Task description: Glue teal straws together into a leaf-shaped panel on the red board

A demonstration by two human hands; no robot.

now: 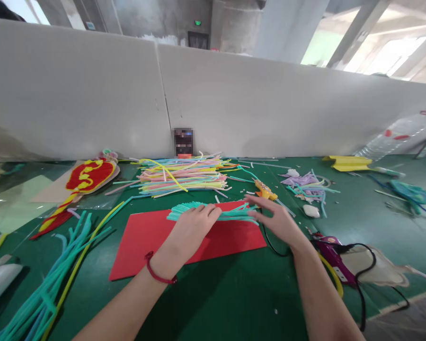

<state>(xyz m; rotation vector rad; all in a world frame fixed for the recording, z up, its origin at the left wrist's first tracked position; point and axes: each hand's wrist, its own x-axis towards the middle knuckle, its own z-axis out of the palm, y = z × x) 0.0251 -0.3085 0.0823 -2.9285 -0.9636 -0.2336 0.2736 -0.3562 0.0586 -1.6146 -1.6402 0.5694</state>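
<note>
A bundle of teal pipe cleaners [234, 215] lies along a red sheet [142, 246], its left part fanned into a rounded, bent shape and its right ends loose. My left hand [200, 220], with a dark red cord at the wrist, is closed over the middle of the bundle and hides part of it. At the loose right ends is my right hand [275, 218], its fingers and thumb spread apart. Whether its fingertips touch the strands I cannot tell. Just beyond it lies a yellow hot glue gun [265, 190].
Behind the sheet is a pile of pastel pipe cleaners [184, 177]; more teal strands [57, 284] lie at left. A red and yellow fuzzy ornament [88, 177] is far left. Purple scraps [301, 182], a magenta power strip [335, 260] and a plastic bottle [394, 135] are right.
</note>
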